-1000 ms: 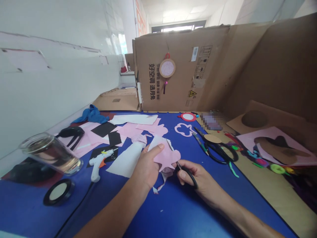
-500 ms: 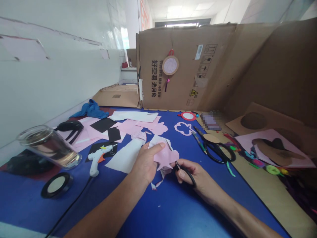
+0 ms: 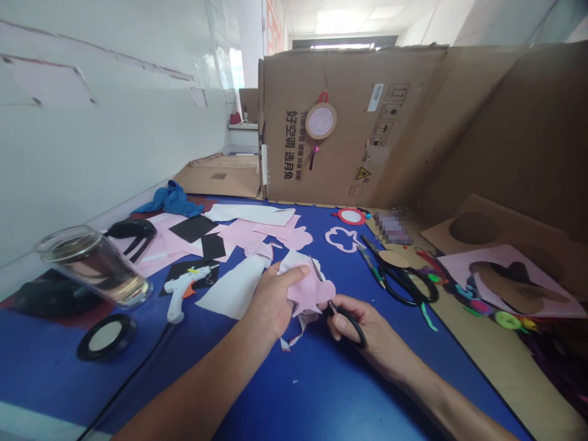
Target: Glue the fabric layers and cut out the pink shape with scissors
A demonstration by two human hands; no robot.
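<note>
From the head camera, your left hand point(image 3: 272, 300) pinches a pink foam piece point(image 3: 309, 288) just above the blue table point(image 3: 321, 392), thumb on top and fingers curled underneath. Your right hand point(image 3: 362, 324) is closed through the loops of small black-handled scissors point(image 3: 343, 318), whose blades reach under the pink piece's lower edge. The piece already shows rounded, lobed edges on its right side, so I judge the outline partly cut; a thin trimmed strip point(image 3: 294, 338) hangs below it, and the left portion under your thumb looks uncut. Near the far side lie a finished pink cut-out ring point(image 3: 342, 239) and larger black scissors point(image 3: 404, 278).
</note>
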